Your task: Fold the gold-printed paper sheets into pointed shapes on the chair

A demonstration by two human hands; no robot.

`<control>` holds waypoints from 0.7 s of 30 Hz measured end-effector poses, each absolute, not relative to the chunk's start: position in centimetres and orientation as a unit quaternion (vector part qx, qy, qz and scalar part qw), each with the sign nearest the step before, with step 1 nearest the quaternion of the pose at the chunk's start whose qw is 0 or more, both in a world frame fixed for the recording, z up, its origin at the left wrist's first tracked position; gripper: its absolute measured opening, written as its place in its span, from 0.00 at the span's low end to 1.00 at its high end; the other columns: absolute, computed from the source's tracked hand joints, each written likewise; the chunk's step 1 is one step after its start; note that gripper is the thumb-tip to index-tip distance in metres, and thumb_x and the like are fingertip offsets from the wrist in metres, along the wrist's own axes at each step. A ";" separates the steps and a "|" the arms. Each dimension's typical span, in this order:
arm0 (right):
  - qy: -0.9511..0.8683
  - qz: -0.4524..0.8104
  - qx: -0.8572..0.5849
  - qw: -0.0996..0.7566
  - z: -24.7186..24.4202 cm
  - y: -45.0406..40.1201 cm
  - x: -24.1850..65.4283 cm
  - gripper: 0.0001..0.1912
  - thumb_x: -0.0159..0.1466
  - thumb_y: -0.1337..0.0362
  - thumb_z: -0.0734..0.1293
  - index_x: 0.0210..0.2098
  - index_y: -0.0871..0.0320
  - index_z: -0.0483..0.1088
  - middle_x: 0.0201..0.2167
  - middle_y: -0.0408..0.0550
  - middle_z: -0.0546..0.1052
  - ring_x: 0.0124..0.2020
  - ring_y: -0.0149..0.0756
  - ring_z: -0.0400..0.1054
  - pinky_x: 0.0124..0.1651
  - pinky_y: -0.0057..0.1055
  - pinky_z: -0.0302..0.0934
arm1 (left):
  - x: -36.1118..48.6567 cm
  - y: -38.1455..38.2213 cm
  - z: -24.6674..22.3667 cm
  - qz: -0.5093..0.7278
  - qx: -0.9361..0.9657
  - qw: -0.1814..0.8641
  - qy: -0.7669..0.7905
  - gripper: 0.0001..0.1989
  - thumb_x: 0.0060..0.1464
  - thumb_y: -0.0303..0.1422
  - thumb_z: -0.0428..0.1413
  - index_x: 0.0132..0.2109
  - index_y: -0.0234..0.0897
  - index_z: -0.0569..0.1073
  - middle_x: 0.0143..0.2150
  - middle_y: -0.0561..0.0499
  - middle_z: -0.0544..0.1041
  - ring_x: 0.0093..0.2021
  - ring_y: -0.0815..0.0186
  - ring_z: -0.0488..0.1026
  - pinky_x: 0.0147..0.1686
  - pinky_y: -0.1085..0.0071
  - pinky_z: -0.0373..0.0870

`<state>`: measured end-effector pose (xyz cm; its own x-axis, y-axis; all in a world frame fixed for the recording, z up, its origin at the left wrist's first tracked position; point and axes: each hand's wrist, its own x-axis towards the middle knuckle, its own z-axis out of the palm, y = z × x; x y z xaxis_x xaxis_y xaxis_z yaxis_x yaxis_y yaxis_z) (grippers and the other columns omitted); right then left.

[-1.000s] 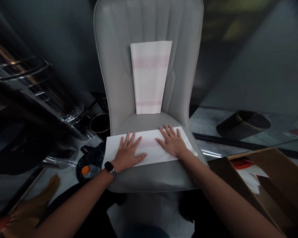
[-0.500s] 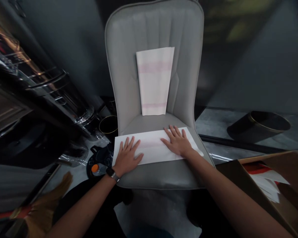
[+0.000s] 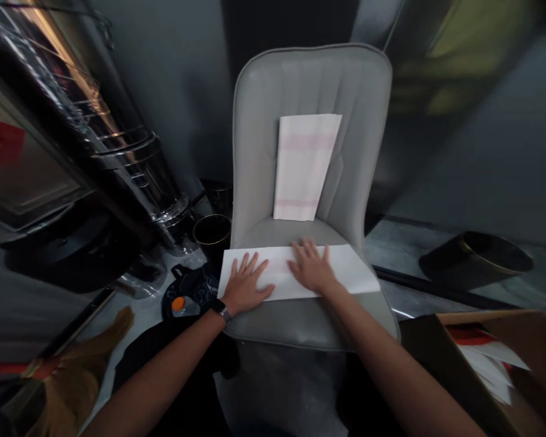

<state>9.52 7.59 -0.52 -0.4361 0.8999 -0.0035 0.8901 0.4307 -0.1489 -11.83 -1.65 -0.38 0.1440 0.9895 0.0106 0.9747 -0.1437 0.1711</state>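
Note:
A long white folded sheet (image 3: 346, 273), paper or cloth, lies across the seat of a grey padded chair (image 3: 295, 325). My left hand (image 3: 247, 285) presses flat on its left part, fingers spread, with a dark watch on the wrist. Just right of the sheet's middle, my right hand (image 3: 312, 267) rests palm down with fingers apart. Against the backrest leans a second folded white piece (image 3: 304, 173) with pale pink bands. A faint pinkish patch shows on the lower sheet between my hands.
An open cardboard box (image 3: 486, 314) holding white and red papers stands at lower right. Dark bins with gold rims, one bin (image 3: 212, 230) left and a tipped-looking bin (image 3: 495, 252) right, flank the chair. An orange-capped bottle (image 3: 184, 305) and a broom (image 3: 79, 376) are at left.
My right hand has slid left along the sheet toward its middle, while my left hand stays on the left part. The view has shifted, placing the chair farther right and lower.

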 end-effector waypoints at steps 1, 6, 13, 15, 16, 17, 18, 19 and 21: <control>-0.858 0.071 -0.507 0.043 -0.3 6.9 8.3 0.32 0.76 0.51 0.50 0.74 0.58 0.50 0.76 0.61 0.48 0.76 0.57 0.40 0.70 0.68 0.37 | -11.9 -1.6 -0.5 0.065 0.754 0.058 0.651 0.36 0.63 0.52 0.53 0.72 0.43 0.60 0.77 0.42 0.52 0.76 0.45 0.44 0.71 0.41 0.40; -0.884 0.116 -0.450 0.059 -0.7 5.3 5.1 0.32 0.76 0.48 0.50 0.74 0.53 0.50 0.76 0.56 0.48 0.76 0.53 0.39 0.73 0.62 0.34 | -12.1 -0.8 -1.0 0.068 0.760 0.029 0.645 0.33 0.65 0.49 0.53 0.72 0.42 0.62 0.76 0.42 0.54 0.76 0.44 0.46 0.71 0.40 0.42; -0.863 0.137 -0.481 0.065 -1.2 5.8 9.6 0.40 0.73 0.38 0.49 0.75 0.54 0.47 0.77 0.52 0.46 0.77 0.50 0.36 0.74 0.58 0.29 | -12.1 -0.5 -0.9 0.058 0.762 0.013 0.644 0.36 0.64 0.51 0.52 0.73 0.41 0.60 0.76 0.41 0.53 0.76 0.45 0.46 0.71 0.40 0.42; -0.852 0.131 -0.504 0.056 -1.4 6.2 11.7 0.40 0.73 0.38 0.48 0.76 0.53 0.45 0.77 0.51 0.45 0.77 0.49 0.35 0.74 0.57 0.28 | -12.1 -0.4 -0.8 0.052 0.761 0.015 0.646 0.36 0.65 0.52 0.51 0.73 0.41 0.60 0.76 0.41 0.52 0.76 0.44 0.45 0.71 0.40 0.42; -0.845 0.128 -0.517 0.049 -1.5 6.4 12.9 0.40 0.72 0.37 0.47 0.76 0.52 0.44 0.77 0.50 0.45 0.77 0.49 0.34 0.74 0.57 0.28 | -12.0 -0.4 -0.8 0.049 0.760 0.017 0.648 0.36 0.65 0.52 0.51 0.73 0.41 0.60 0.76 0.42 0.52 0.76 0.44 0.45 0.71 0.40 0.41; -0.837 0.126 -0.531 0.039 -1.7 6.7 14.2 0.41 0.72 0.37 0.47 0.76 0.51 0.44 0.77 0.49 0.44 0.77 0.49 0.33 0.74 0.57 0.28 | -12.0 -0.4 -0.8 0.045 0.759 0.019 0.649 0.36 0.65 0.52 0.51 0.73 0.41 0.59 0.77 0.42 0.52 0.76 0.44 0.45 0.71 0.40 0.41; -0.827 0.124 -0.548 0.028 -1.8 7.0 15.5 0.41 0.72 0.37 0.47 0.76 0.51 0.43 0.77 0.48 0.43 0.77 0.48 0.33 0.74 0.57 0.28 | -11.9 -0.4 -0.8 0.043 0.758 0.021 0.651 0.36 0.65 0.52 0.50 0.73 0.41 0.59 0.77 0.42 0.51 0.76 0.44 0.44 0.71 0.40 0.41; -0.817 0.120 -0.564 0.016 -2.0 7.3 16.7 0.41 0.72 0.36 0.47 0.76 0.51 0.42 0.78 0.48 0.42 0.77 0.48 0.32 0.74 0.57 0.28 | -11.8 -0.5 -0.8 0.042 0.756 0.022 0.653 0.36 0.65 0.52 0.50 0.73 0.41 0.59 0.77 0.43 0.51 0.76 0.45 0.44 0.71 0.41 0.40; -0.800 0.112 -0.589 0.001 -2.3 7.7 18.8 0.40 0.72 0.37 0.46 0.76 0.50 0.41 0.78 0.47 0.41 0.77 0.48 0.32 0.74 0.59 0.29 | -11.7 -0.5 -0.7 0.038 0.754 0.025 0.656 0.36 0.65 0.53 0.50 0.73 0.42 0.58 0.77 0.43 0.51 0.77 0.45 0.43 0.71 0.42 0.40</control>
